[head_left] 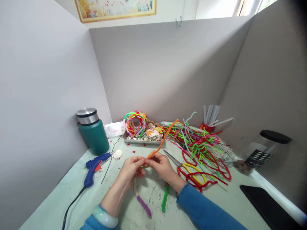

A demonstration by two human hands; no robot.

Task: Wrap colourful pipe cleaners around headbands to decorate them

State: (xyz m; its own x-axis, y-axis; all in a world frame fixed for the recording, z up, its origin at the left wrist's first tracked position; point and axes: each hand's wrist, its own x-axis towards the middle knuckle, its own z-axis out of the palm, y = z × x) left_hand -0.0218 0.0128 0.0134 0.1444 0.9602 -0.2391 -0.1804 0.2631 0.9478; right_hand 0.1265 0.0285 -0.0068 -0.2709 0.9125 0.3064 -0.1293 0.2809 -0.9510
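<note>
Both the left hand [131, 168] and right hand [161, 166] pinch the orange pipe cleaner [163, 140] (fingers closed), just left of the scissors [185, 166]

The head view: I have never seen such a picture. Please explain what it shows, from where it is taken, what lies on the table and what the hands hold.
The camera sits on a person's head and looks forward and down, so both arms enter from below. There is no machine, only bare hands. The left hand and right hand meet and pinch an orange pipe cleaner over a headband, part wrapped in purple and green. On the table lie a blue glue gun, scissors, a heap of pipe cleaners, a tray of small pieces and a green flask.
</note>
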